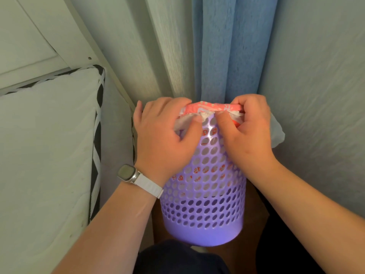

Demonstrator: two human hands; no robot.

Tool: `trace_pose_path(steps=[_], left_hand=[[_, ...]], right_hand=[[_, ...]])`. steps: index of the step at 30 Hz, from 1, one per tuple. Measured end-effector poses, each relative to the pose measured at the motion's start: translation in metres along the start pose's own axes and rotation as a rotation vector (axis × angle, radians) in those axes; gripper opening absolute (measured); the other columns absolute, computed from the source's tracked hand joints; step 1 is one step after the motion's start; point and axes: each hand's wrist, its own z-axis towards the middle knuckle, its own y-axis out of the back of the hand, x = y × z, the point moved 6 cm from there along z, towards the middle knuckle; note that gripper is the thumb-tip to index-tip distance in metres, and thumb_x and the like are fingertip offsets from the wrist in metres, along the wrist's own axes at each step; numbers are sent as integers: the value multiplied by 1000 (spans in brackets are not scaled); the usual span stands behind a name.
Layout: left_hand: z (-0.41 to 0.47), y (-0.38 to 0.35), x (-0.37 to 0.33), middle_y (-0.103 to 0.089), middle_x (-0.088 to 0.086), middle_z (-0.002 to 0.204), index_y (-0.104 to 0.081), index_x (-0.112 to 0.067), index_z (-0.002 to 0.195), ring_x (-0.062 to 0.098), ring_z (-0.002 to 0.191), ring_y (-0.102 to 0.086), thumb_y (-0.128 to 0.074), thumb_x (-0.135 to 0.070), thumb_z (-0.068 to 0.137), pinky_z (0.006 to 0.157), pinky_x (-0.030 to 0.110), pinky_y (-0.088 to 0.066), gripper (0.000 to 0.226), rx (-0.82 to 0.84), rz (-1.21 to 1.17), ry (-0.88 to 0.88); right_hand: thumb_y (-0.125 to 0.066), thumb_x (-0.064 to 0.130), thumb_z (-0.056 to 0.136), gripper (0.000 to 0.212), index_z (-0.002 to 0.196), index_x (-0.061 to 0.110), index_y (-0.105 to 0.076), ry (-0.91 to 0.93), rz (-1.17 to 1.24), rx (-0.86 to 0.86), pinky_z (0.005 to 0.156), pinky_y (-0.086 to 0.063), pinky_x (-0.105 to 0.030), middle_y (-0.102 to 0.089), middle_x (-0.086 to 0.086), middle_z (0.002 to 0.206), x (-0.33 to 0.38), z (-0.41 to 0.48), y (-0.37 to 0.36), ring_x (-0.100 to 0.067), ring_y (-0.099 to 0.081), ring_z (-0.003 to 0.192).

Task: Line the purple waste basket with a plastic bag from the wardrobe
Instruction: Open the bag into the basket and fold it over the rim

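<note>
The purple waste basket point(205, 198), perforated with round holes, sits low in the middle of the view, its open top tilted away from me. A white plastic bag with red print point(212, 107) lies inside it and folds over the rim; its print shows through the holes. My left hand point(164, 135) grips the bag edge at the left of the rim. At the right of the rim my right hand point(250, 127) pinches the bag edge, and a white flap sticks out past it.
A white mattress point(45, 147) with a black-and-white trimmed edge fills the left. Pale curtain folds and a blue curtain point(215, 52) hang directly behind the basket. A pale wall stands on the right. Dark clothing shows at the bottom.
</note>
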Motion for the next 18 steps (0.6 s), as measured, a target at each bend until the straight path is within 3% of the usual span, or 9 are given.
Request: trace_pose_path(steps=[3, 6, 8, 11, 18], left_hand=[[-2, 0, -10, -64, -4, 99, -67, -22, 111, 21, 99, -58, -56, -40, 88, 109, 54, -29, 31, 24, 130, -103], [-1, 2, -11, -62, 1, 90, -68, -16, 103, 25, 87, -55, -58, -31, 91, 89, 43, -40, 21, -5, 95, -160], [-1, 2, -6, -61, 0, 86, -67, -16, 94, 23, 82, -53, -57, -31, 91, 81, 40, -39, 18, -12, 56, -119], [-1, 1, 0, -58, -2, 78, -61, -16, 83, 23, 75, -51, -54, -32, 89, 75, 42, -40, 19, -11, 11, -43], [0, 3, 19, -53, -2, 74, -57, -11, 79, 24, 71, -50, -52, -27, 88, 70, 46, -43, 19, -65, -91, 27]], right_hand=[[-56, 40, 82, 20, 86, 24, -46, 21, -18, 5, 78, -31, -25, -44, 3, 89, 5, -2, -3, -13, -41, 85], [-56, 42, 84, 21, 87, 24, -46, 47, -19, 18, 76, -29, -18, -44, 6, 88, 11, -5, -6, -11, -39, 83], [-58, 44, 84, 22, 88, 25, -47, 54, -26, 29, 78, -32, -24, -45, 6, 89, 13, -6, -7, -13, -42, 85], [-59, 45, 83, 23, 95, 29, -49, 62, -23, 59, 82, -38, -32, -47, 8, 94, 14, -7, -9, -14, -46, 90], [-58, 44, 82, 33, 109, 24, -58, 41, 69, 98, 94, -41, -30, -52, 8, 105, -1, 2, -1, -14, -51, 103]])
